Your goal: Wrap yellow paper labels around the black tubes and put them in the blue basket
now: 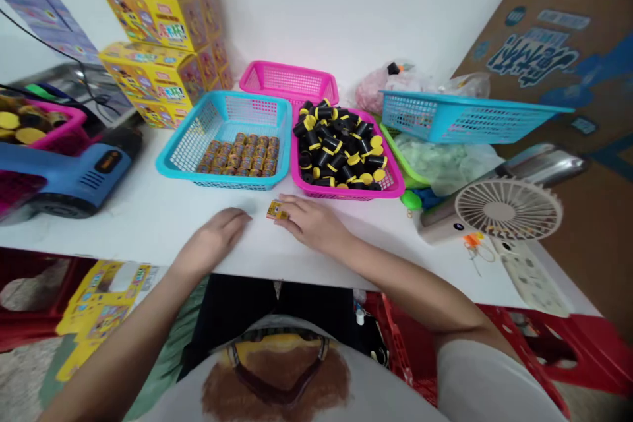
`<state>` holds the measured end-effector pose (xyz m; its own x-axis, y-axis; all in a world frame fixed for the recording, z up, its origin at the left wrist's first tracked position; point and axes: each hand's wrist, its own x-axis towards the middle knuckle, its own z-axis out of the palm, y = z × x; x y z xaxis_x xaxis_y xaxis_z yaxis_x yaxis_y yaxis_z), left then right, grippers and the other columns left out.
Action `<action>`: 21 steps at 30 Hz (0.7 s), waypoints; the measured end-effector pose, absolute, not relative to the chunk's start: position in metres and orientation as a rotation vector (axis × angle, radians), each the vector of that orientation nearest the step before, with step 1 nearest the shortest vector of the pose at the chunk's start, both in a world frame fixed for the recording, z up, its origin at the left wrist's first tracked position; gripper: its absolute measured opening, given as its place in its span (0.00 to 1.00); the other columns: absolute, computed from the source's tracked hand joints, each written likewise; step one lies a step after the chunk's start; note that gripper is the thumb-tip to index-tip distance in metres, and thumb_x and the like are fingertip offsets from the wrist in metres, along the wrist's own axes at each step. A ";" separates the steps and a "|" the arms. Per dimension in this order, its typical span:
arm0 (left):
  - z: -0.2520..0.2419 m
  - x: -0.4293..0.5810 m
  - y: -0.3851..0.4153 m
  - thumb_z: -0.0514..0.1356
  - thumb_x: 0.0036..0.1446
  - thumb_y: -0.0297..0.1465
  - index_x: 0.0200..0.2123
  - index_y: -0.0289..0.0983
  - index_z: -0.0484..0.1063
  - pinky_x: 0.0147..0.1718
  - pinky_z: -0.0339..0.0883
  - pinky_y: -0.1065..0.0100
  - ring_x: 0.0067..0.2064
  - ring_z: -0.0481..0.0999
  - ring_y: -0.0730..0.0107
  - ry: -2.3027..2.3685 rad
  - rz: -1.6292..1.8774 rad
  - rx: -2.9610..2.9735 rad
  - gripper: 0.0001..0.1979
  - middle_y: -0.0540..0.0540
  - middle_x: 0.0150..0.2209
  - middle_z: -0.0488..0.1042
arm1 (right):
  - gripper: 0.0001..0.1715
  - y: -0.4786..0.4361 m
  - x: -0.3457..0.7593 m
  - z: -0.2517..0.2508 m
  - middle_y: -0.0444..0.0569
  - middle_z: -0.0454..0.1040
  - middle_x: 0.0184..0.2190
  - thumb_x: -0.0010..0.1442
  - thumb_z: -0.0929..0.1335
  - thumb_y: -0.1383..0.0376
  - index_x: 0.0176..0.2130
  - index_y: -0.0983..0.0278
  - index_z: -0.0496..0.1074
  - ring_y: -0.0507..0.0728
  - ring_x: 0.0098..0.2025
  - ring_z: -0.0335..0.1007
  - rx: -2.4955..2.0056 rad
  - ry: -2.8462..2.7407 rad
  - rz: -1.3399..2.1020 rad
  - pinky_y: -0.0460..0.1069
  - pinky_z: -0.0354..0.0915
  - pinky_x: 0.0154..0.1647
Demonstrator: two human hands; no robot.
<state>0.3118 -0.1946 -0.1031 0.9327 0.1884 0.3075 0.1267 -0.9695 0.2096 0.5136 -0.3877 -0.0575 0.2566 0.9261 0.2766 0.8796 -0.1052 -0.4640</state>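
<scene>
My right hand [311,224] lies palm down on the white table [123,217], its fingertips gripping a small yellow-and-orange labelled canister [277,210]. My left hand [212,237] rests flat on the table just left of it, holding nothing. Beyond both hands stand a turquoise mesh basket [222,115] holding several labelled canisters in rows and a pink mesh basket [346,192] heaped with black cylinders [336,145] and yellow caps. The canister is partly hidden by my fingers.
A pink basket [289,82] stands behind. Stacked printed cartons [153,33] rise at back left, with a blue power tool [64,171] nearby. A tilted turquoise basket [459,117], green tray [403,158], small fan [508,209] and power strip [529,275] sit right. Red crates [524,343] lie below.
</scene>
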 end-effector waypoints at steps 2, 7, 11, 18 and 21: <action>-0.093 0.324 -0.208 0.45 0.76 0.32 0.62 0.36 0.74 0.68 0.69 0.60 0.65 0.77 0.62 0.052 0.367 2.960 0.23 0.40 0.65 0.75 | 0.20 -0.401 0.532 -0.033 0.60 0.80 0.57 0.74 0.63 0.57 0.57 0.62 0.76 0.66 0.59 0.77 -2.033 -1.533 0.016 0.63 0.71 0.63; -0.061 0.374 -0.236 0.44 0.70 0.18 0.68 0.30 0.67 0.62 0.76 0.56 0.68 0.74 0.54 -0.150 -0.171 3.228 0.28 0.31 0.69 0.69 | 0.24 -0.411 0.594 0.007 0.61 0.82 0.52 0.65 0.71 0.54 0.54 0.65 0.80 0.70 0.55 0.79 -2.444 -1.167 0.338 0.63 0.73 0.58; -0.057 0.401 -0.245 0.43 0.67 0.15 0.64 0.25 0.70 0.45 0.83 0.52 0.57 0.83 0.44 -0.151 -0.253 3.268 0.28 0.22 0.58 0.77 | 0.19 -0.409 0.612 0.010 0.48 0.85 0.41 0.66 0.70 0.53 0.50 0.59 0.83 0.59 0.39 0.81 -2.385 -1.182 0.545 0.52 0.75 0.43; -0.051 0.410 -0.243 0.46 0.67 0.17 0.69 0.34 0.64 0.39 0.81 0.59 0.42 0.86 0.55 -0.048 -0.197 3.218 0.30 0.33 0.47 0.82 | 0.18 -0.412 0.612 0.000 0.48 0.83 0.34 0.63 0.72 0.52 0.42 0.62 0.84 0.57 0.35 0.77 -2.348 -1.160 0.465 0.51 0.72 0.39; -0.047 0.401 -0.236 0.48 0.69 0.20 0.69 0.38 0.62 0.44 0.79 0.65 0.44 0.86 0.62 0.015 -0.078 3.127 0.28 0.40 0.49 0.83 | 0.19 -0.416 0.615 -0.011 0.51 0.83 0.39 0.63 0.72 0.54 0.49 0.63 0.82 0.58 0.39 0.79 -2.131 -1.122 0.314 0.52 0.75 0.43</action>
<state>0.4008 -0.2355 -0.0471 0.9987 0.0090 -0.0501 0.0097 -0.9999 0.0137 0.6149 -0.4160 -0.0115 0.5959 0.7965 0.1028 0.6271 -0.3816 -0.6790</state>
